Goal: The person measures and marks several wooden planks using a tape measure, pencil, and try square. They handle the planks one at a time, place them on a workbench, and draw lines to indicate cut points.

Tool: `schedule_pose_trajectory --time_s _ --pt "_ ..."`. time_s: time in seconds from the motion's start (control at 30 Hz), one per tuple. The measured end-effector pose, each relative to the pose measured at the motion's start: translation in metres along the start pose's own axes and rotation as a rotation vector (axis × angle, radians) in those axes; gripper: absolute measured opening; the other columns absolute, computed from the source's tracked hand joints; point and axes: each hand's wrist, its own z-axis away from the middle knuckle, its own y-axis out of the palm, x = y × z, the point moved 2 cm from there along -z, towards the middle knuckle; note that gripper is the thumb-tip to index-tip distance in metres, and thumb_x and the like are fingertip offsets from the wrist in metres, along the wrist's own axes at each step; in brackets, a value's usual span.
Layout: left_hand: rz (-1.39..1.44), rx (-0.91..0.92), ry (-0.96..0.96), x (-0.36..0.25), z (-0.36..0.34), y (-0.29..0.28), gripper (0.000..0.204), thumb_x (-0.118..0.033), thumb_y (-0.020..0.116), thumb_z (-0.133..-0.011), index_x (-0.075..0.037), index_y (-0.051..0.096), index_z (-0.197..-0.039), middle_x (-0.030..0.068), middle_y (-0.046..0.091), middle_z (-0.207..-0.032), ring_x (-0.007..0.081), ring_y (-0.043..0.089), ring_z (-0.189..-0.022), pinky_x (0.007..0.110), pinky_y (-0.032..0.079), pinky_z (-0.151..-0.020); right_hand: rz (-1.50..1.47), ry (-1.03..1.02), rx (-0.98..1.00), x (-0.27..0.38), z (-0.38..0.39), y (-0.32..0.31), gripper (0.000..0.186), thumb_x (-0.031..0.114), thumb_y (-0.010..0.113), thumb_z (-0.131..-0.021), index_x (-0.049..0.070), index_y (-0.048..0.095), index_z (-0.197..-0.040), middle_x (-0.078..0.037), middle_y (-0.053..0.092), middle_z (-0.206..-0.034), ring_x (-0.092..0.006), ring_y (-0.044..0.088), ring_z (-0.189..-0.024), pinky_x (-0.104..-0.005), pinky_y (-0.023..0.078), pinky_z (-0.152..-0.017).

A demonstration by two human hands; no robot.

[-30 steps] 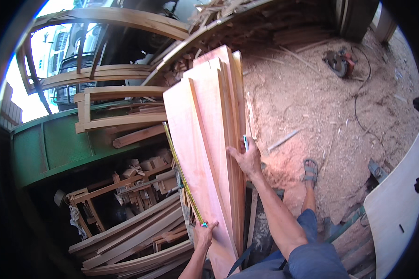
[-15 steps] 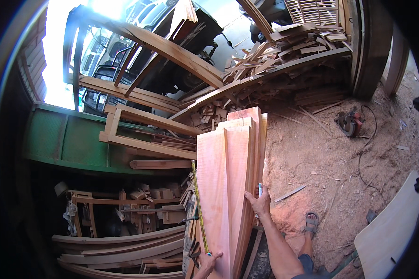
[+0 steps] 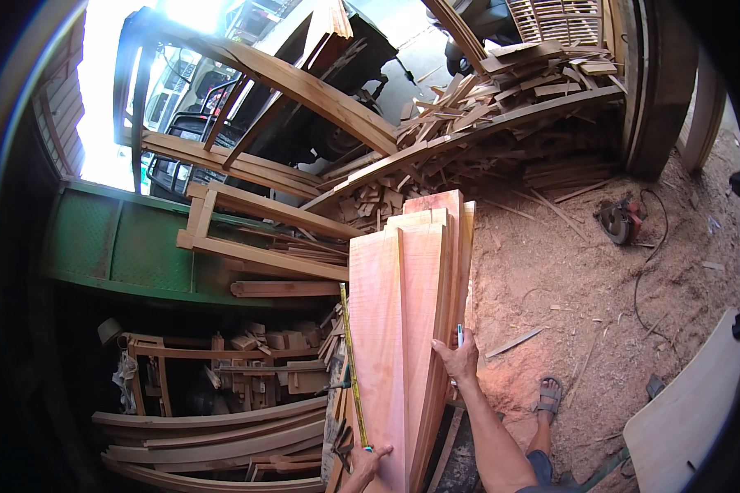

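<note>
A stack of long pinkish wooden boards [image 3: 376, 329] stretches away from me, the top ones tapering toward my side. Along the left edge of the top board runs the yellow blade of a tape measure [image 3: 350, 345]. My left hand [image 3: 363, 470] is closed at the near end of that tape, where a bit of teal shows, with its fingers against the board; the tape's case is mostly hidden. At the stack's right edge, my right hand [image 3: 460, 358] grips a pale blue and white pen [image 3: 460, 333] pointing upward, its thumb touching the wood.
A red circular saw [image 3: 619, 220] with a black cord lies on the sawdust floor at right. Scrap wood [image 3: 501, 90] is heaped beyond the stack. Wooden frames [image 3: 263, 263] and curved timbers [image 3: 214, 440] crowd the left. A pale panel [image 3: 682, 411] leans at lower right.
</note>
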Motion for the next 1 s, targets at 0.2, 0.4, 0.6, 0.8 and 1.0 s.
schedule_pose_trajectory --time_s 0.2,0.4,0.6,0.8,1.0 --pt "0.002 -0.013 0.022 0.011 -0.008 0.004 0.062 -0.028 0.103 -0.059 -0.008 0.055 -0.093 0.0004 0.056 -0.081 0.0139 0.051 -0.071 0.032 0.048 -0.063 0.001 0.017 0.038 0.0 -0.001 -0.002 0.068 0.044 0.089 -0.071 -0.002 0.057 -0.109 -0.016 0.061 -0.094 -0.0315 0.063 -0.085 -0.0455 0.053 -0.076" --pt "0.019 -0.018 0.021 0.006 -0.005 0.003 0.061 -0.027 0.103 -0.06 -0.009 0.055 -0.091 -0.0006 0.055 -0.078 0.013 0.051 -0.068 0.031 0.047 -0.061 0.003 0.024 0.044 -0.001 -0.002 -0.001 0.067 0.044 0.089 -0.071 -0.002 0.056 -0.108 -0.017 0.061 -0.095 -0.0333 0.063 -0.089 -0.0462 0.052 -0.079" --pt "0.045 0.014 0.01 -0.011 0.007 -0.002 0.061 -0.029 0.103 -0.059 -0.008 0.056 -0.093 0.0011 0.056 -0.081 0.0146 0.052 -0.071 0.033 0.048 -0.062 0.003 -0.001 0.04 0.001 -0.002 -0.002 0.068 0.044 0.089 -0.071 -0.003 0.056 -0.108 -0.018 0.062 -0.096 -0.0334 0.063 -0.088 -0.0465 0.052 -0.078" --pt "-0.022 -0.019 0.009 -0.003 0.0 0.0 0.061 -0.029 0.103 -0.059 -0.008 0.056 -0.092 0.0012 0.057 -0.082 0.0147 0.052 -0.071 0.033 0.048 -0.063 0.0 -0.027 0.011 0.0 -0.002 -0.001 0.066 0.043 0.089 -0.071 -0.002 0.057 -0.107 -0.018 0.062 -0.094 -0.0334 0.063 -0.086 -0.0467 0.052 -0.076" --pt "0.031 0.012 0.013 0.003 -0.005 0.003 0.059 -0.026 0.103 -0.059 -0.008 0.056 -0.091 0.0012 0.058 -0.082 0.0139 0.053 -0.071 0.033 0.049 -0.063 0.02 -0.028 -0.001 0.001 -0.002 0.0 0.066 0.045 0.089 -0.071 -0.002 0.056 -0.104 -0.017 0.061 -0.092 -0.0325 0.062 -0.085 -0.0468 0.052 -0.075"
